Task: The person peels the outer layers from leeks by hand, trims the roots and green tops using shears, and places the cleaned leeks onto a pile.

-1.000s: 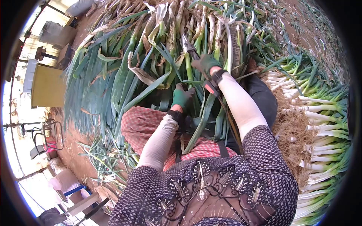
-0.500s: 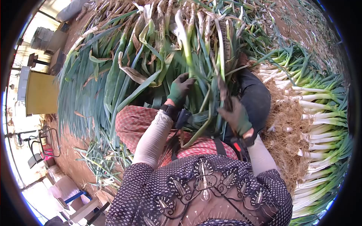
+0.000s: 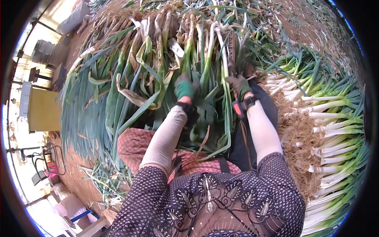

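Observation:
Leeks [image 3: 136,85] with long green leaves and soil-brown bases lie heaped in front of me and over my lap. My left hand [image 3: 185,87], in a green and dark glove, is at a leek stalk among them. Its fingers are smeared by motion. My right hand [image 3: 239,85], gloved too, is closed, fingertips right at a pale peeled leek [image 3: 224,55]; I cannot tell what is in its grip. Below that hand hangs a thin brownish strip [image 3: 246,138]. A loose white piece of leek [image 3: 175,48] rests on the stalks.
Cleaned leeks [image 3: 331,130] lie in a long row on my right, white stalks and roots [image 3: 296,146] toward me. Leaf scraps [image 3: 110,179] litter the ground at left. A yellow box [image 3: 43,108] and a chair frame [image 3: 49,158] stand farther left.
My right hand has moved up and away from my body, to the pale leek. My left hand has shifted slightly left. The leek that stood up between my hands now lies against the heap.

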Available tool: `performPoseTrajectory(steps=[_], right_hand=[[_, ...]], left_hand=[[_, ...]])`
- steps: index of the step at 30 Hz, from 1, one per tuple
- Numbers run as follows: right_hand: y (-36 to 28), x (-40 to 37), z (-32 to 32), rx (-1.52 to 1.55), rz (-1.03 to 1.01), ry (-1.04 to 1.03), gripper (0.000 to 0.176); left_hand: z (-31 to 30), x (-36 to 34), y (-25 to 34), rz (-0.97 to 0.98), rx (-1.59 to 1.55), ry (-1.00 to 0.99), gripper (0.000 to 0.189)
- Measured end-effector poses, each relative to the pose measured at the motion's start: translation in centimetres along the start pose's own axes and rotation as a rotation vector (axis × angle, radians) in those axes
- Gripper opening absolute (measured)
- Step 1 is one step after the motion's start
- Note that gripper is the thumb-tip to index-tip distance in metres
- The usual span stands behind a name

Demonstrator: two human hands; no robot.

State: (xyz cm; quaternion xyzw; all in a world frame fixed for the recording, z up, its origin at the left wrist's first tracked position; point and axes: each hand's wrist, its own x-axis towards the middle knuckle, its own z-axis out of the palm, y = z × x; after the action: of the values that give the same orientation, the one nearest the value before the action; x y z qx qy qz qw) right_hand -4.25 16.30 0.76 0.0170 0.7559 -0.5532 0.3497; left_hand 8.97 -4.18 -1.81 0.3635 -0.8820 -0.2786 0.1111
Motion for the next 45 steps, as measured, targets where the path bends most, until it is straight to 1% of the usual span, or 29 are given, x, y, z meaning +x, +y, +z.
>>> performPoseTrajectory(steps=[1, 2, 3, 4, 5, 6, 7, 10, 11, 12, 14, 15, 16, 17, 19, 21, 22, 24, 26, 28, 29, 32, 33, 36, 37, 40, 42, 43, 45], right_hand=[[0.0, -1.2, 0.4, 0.093, 0.057, 0.017, 0.051], [1.4, -0.5, 0.5, 0.034, -0.009, 0.024, 0.053], [2.8, 0.2, 0.6, -0.025, -0.074, 0.034, 0.055], [4.6, 1.0, 1.0, -0.063, -0.174, 0.02, 0.057], [2.5, -2.3, 1.6, -0.043, -0.131, 0.004, 0.057], [1.6, -4.3, 2.6, -0.035, -0.149, -0.014, 0.057], [0.6, -6.4, 3.5, -0.028, -0.167, -0.032, 0.057], [0.4, -10.0, 4.3, -0.272, -0.223, -0.015, 0.056], [0.0, -11.9, 4.2, -0.335, -0.204, -0.045, 0.055], [-0.5, -13.6, 3.9, -0.396, -0.191, -0.077, 0.054], [-0.1, -16.2, 4.0, -0.508, -0.171, -0.131, 0.053], [0.5, -17.4, 4.2, -0.559, -0.161, -0.155, 0.052], [1.1, -18.6, 4.5, -0.611, -0.149, -0.177, 0.051], [1.7, -19.6, 4.6, -0.584, -0.14, -0.187, 0.049], [1.7, -20.2, 5.0, -0.618, -0.112, -0.155, 0.049], [1.5, -20.4, 5.1, -0.655, -0.106, -0.121, 0.049], [1.6, -19.9, 5.1, -0.677, -0.111, -0.106, 0.05], [2.0, -18.6, 5.3, -0.72, -0.122, -0.078, 0.05], [1.3, -17.5, 5.6, -0.719, -0.14, -0.057, 0.052], [0.9, -16.1, 6.0, -0.676, -0.205, -0.013, 0.051], [0.6, -15.1, 6.1, -0.669, -0.195, -0.021, 0.053], [-0.4, -11.6, 6.4, -0.8, -0.079, -0.02, 0.059], [-0.7, -10.9, 6.6, -0.811, -0.096, 0.004, 0.061], [-3.9, -11.4, 6.3, -0.616, 0.161, -0.127, 0.059], [-2.5, -11.1, 5.8, -0.736, -0.033, -0.055, 0.057], [-1.7, -14.8, 5.0, -0.803, -0.092, -0.107, 0.055], [-0.7, -17.2, 4.8, -0.814, -0.081, -0.128, 0.056], [-0.4, -17.9, 4.8, -0.816, -0.047, -0.146, 0.055], [-0.3, -17.8, 4.8, -0.825, -0.043, -0.132, 0.056]], left_hand=[[0.3, -0.1, -1.8, -0.072, 0.066, -0.035, 0.066], [0.5, -0.4, -2.9, -0.148, 0.135, -0.077, 0.067], [1.1, -0.5, -3.3, -0.091, 0.2, -0.073, 0.076], [0.8, -0.6, -2.9, -0.155, 0.186, -0.14, 0.076], [0.1, -0.5, -1.8, -0.226, 0.17, -0.202, 0.076], [-0.8, 0.1, -0.5, -0.292, 0.149, -0.254, 0.077], [-1.6, 0.7, 0.1, -0.386, 0.056, -0.42, 0.079], [0.5, -0.2, -2.0, -0.258, -0.169, -0.322, 0.081], [-0.3, -1.0, -2.2, -0.186, -0.414, -0.316, 0.082], [-1.0, -1.7, -2.3, -0.177, -0.425, -0.333, 0.082], [-4.8, -3.2, -0.6, -0.164, -0.45, -0.354, 0.081], [-4.7, -3.7, -1.4, -0.152, -0.607, -0.387, 0.08], [-5.4, -4.2, -1.2, -0.184, -0.558, -0.388, 0.079], [-6.5, -4.7, -0.2, -0.213, -0.511, -0.39, 0.079], [-7.8, -5.5, 1.7, -0.264, -0.419, -0.4, 0.08], [-4.5, -6.1, -0.1, -0.178, -0.308, -0.281, 0.072], [-4.2, -6.5, 0.4, -0.132, -0.251, -0.222, 0.068], [-4.0, -7.1, 1.1, -0.116, -0.093, -0.29, 0.069], [-4.6, -8.4, 2.4, -0.072, -0.078, -0.257, 0.068], [-4.3, -9.1, 2.3, -0.055, -0.109, -0.246, 0.068], [-4.0, -9.2, 2.1, -0.049, -0.124, -0.241, 0.068], [-2.8, -8.7, 1.0, -0.041, -0.131, -0.21, 0.067], [-2.8, -8.6, 1.0, -0.057, -0.085, -0.235, 0.068], [-3.4, -9.0, 1.1, -0.003, -0.113, -0.181, 0.068], [-3.7, -8.9, 1.2, -0.012, -0.099, -0.188, 0.068], [-3.3, -8.8, 1.0, -0.003, -0.108, -0.186, 0.067], [-1.6, -8.7, 0.0, 0.052, -0.169, -0.142, 0.069], [-1.7, -8.7, 0.2, 0.061, -0.197, -0.151, 0.073], [-2.1, -8.9, 0.6, 0.045, -0.195, -0.183, 0.075]])
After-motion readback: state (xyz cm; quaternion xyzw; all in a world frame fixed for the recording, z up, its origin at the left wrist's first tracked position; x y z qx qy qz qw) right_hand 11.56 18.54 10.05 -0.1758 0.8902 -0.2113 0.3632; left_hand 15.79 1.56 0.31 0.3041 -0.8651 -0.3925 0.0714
